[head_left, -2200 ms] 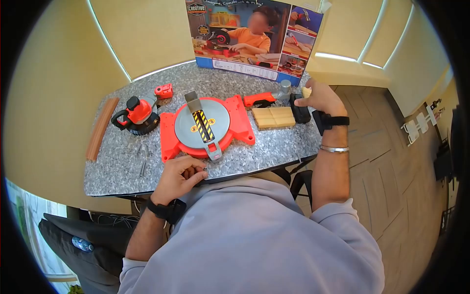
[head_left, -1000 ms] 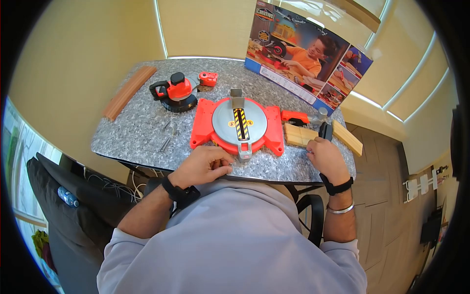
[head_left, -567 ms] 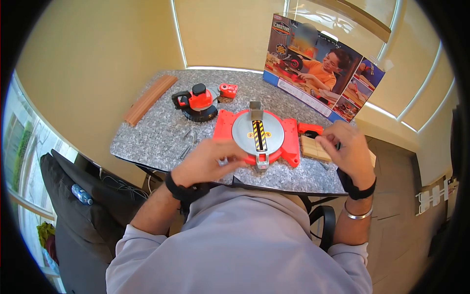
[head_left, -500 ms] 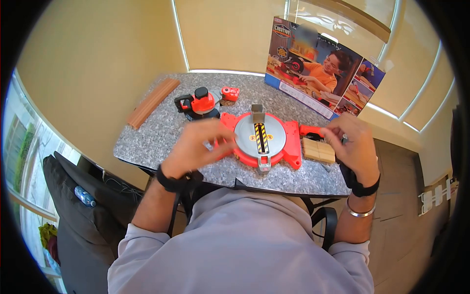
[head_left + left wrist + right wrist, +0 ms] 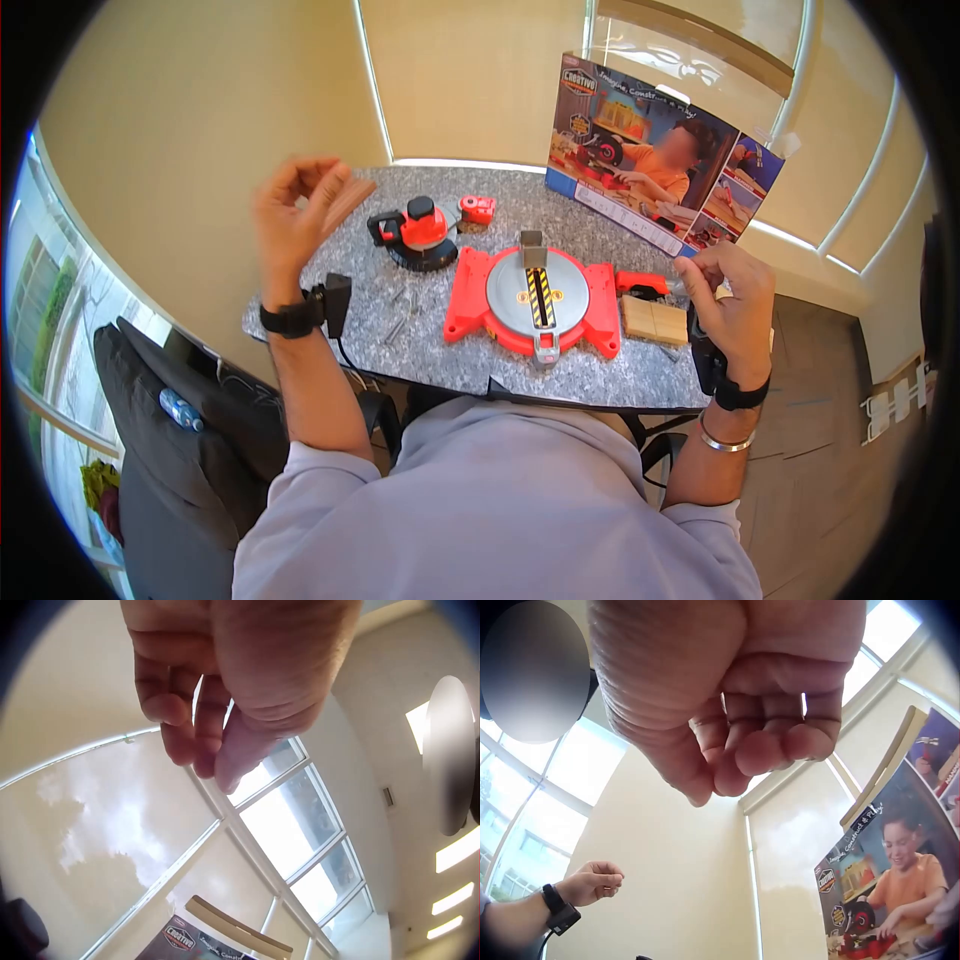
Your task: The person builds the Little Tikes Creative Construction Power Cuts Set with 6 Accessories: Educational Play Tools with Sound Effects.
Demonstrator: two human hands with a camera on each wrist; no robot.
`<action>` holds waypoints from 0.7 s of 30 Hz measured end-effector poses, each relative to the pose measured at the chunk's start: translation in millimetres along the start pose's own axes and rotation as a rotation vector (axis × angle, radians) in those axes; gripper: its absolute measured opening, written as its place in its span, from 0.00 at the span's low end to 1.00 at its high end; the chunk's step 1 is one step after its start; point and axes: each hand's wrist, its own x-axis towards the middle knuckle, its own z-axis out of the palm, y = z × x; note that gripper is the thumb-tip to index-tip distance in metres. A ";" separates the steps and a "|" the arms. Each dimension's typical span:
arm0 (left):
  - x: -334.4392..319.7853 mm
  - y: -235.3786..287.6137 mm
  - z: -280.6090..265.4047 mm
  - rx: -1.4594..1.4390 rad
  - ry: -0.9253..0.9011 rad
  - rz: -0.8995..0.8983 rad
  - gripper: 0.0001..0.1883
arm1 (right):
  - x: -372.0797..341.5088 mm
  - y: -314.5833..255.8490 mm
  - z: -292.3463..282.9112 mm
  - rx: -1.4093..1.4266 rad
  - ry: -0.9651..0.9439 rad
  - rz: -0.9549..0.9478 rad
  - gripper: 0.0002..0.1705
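In the head view my left hand (image 5: pixel 290 230) is raised over the table's left end, overlapping a brown grooved plank (image 5: pixel 350 205). Its fingers bend loosely toward the thumb with nothing between them, as the left wrist view also shows. My right hand (image 5: pixel 740 305) hovers at the right end, fingers loosely curled and bare. Close beside it lie light wooden boards (image 5: pixel 655 320) and a toy hammer with a red handle (image 5: pixel 642 284). Between the hands sits a red toy saw base (image 5: pixel 466 300) with a grey turntable. A red and black toy circular saw (image 5: pixel 424 228) stands behind it, to the left.
A large printed toy box (image 5: pixel 640 150) stands at the back right of the speckled table (image 5: pixel 450 370). A small red part (image 5: pixel 477 209) lies beside the saw. Several small grey pieces (image 5: pixel 394 330) lie left of the base. A dark sofa (image 5: pixel 170 420) is at lower left.
My left hand has risen from the table's front edge up to the left. The right hand has left the black part and wood at the right end and lifted. The head view has shifted.
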 end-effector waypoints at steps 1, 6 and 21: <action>0.7 5.2 -5.2 -0.007 0.011 -0.010 0.07 | -1.2 0.7 -0.4 0.003 -0.017 0.002 0.10; 0.2 8.9 -15.7 -0.045 0.025 -0.002 0.07 | 0.2 1.5 1.9 -0.048 0.024 -0.064 0.11; -2.2 29.9 15.6 0.085 -0.111 0.047 0.16 | 4.2 11.5 5.5 -0.219 -0.012 -0.186 0.47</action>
